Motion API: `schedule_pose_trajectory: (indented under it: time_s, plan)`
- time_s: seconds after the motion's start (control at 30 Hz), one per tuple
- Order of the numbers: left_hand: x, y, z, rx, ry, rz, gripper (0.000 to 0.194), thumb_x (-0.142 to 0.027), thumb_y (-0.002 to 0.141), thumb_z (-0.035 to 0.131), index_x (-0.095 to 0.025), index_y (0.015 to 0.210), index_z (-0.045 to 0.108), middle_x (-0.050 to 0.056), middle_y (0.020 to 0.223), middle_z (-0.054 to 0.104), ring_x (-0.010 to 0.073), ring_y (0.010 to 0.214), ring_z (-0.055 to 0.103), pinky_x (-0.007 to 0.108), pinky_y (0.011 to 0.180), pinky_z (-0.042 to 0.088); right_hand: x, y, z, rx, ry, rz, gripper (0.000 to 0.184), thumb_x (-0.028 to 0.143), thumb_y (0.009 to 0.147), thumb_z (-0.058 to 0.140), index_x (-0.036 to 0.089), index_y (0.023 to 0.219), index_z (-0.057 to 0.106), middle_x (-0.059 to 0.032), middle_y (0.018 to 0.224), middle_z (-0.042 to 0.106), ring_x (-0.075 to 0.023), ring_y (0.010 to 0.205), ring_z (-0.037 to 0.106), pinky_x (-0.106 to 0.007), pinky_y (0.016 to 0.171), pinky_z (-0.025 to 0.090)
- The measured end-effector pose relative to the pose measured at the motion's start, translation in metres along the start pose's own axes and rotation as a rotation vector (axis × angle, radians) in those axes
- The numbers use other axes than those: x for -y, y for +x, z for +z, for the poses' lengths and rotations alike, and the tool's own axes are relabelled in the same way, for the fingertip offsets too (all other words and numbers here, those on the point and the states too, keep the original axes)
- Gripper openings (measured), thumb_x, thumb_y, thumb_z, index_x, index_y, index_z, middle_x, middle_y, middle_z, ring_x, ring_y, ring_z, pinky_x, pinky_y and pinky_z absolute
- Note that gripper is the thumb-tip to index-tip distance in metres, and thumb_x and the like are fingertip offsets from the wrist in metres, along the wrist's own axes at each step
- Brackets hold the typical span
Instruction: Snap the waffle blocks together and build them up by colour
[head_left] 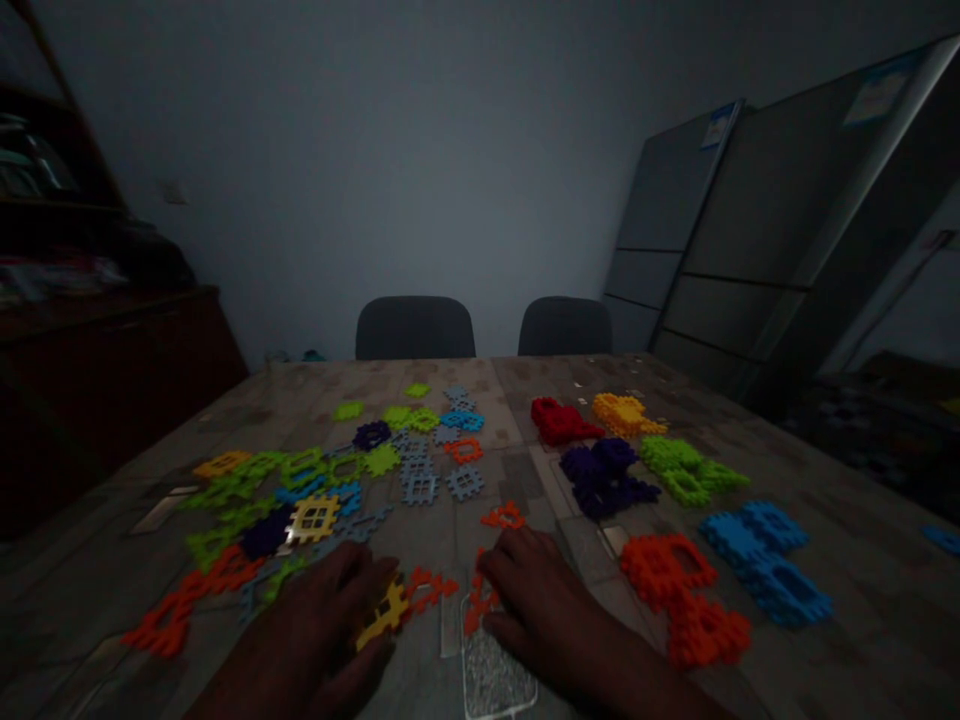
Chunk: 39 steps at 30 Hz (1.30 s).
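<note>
Low at the centre-left, my left hand (322, 620) has its thumb and fingers on either side of a yellow window-shaped building piece (386, 612). Just right of that piece lies an orange building piece (431, 590). My right hand (536, 590) is closed with thumb and fingertips at another orange building piece (478, 605), partly covered by the hand. Beyond its knuckles is a further flat orange piece (504, 516). Left of my hands, loose notched pieces are spread out, among them a pale yellow window piece (313, 518) and a dark purple piece (268, 532).
Colour-sorted piles stand on the right: red (559, 420), yellow (624, 414), purple (606, 475), green (686, 470), blue (765, 560) and orange (686, 595). Grey pieces (418, 487) lie mid-table. Two dark chairs (415, 328) stand behind the patterned table (517, 375).
</note>
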<state>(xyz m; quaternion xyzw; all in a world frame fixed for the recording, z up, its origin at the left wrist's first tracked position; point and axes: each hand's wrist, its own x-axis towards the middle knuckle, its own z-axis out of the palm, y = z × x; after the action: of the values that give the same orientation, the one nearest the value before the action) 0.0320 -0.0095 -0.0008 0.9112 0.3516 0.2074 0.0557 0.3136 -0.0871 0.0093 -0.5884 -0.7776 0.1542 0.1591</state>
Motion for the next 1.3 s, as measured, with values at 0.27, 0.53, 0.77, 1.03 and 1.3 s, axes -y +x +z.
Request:
schedule_pose_trajectory:
  time_s: [0.27,0.53,0.77,1.03,1.3]
  plan:
    - [0.042,-0.045,0.029,0.021,-0.021,0.022,0.058,-0.049,0.089,0.068,-0.048,0.144,0.051,0.0,0.149,0.057,0.0349,0.126,0.061,0.045,0.101,0.057,0.001,-0.001,-0.001,0.066,0.109,-0.034,0.067,0.025,0.089,0.068,0.024,0.15,0.041,-0.0087,0.15,0.05,-0.0253,0.141,0.039,-0.042,0.119,0.028]
    - [0.039,-0.041,-0.014,0.285,-0.172,-0.002,0.077,-0.03,0.088,0.071,-0.05,0.153,0.034,-0.001,0.155,0.049,0.0344,0.134,0.055,0.051,0.106,0.052,-0.009,0.002,0.008,0.132,0.058,0.035,0.079,0.032,0.087,0.072,0.02,0.156,0.036,-0.0154,0.16,0.039,-0.0328,0.148,0.031,-0.054,0.121,0.026]
    - [0.019,-0.029,-0.027,0.42,-0.32,-0.071,0.078,-0.019,0.088,0.068,-0.044,0.154,0.034,0.003,0.156,0.047,0.0308,0.143,0.042,0.057,0.116,0.037,-0.021,-0.003,0.016,0.086,0.042,-0.037,0.073,0.034,0.091,0.066,0.024,0.157,0.037,-0.0151,0.157,0.044,-0.0349,0.145,0.037,-0.057,0.118,0.03]
    - [0.013,-0.027,-0.034,0.402,-0.352,0.011,0.075,-0.025,0.09,0.071,-0.04,0.154,0.034,0.005,0.154,0.048,0.0309,0.141,0.043,0.052,0.117,0.037,-0.028,-0.005,0.019,0.116,0.052,-0.039,0.074,0.035,0.092,0.065,0.024,0.158,0.034,-0.0124,0.161,0.039,-0.0324,0.148,0.034,-0.057,0.12,0.028]
    - [0.001,-0.02,-0.036,0.394,-0.361,0.067,0.077,-0.004,0.088,0.057,-0.041,0.152,0.035,0.0,0.149,0.053,0.0243,0.135,0.049,0.043,0.115,0.041,-0.027,-0.004,0.015,0.123,0.049,-0.058,0.068,0.027,0.091,0.065,0.024,0.155,0.041,-0.0119,0.155,0.048,-0.0325,0.142,0.042,-0.053,0.118,0.034]
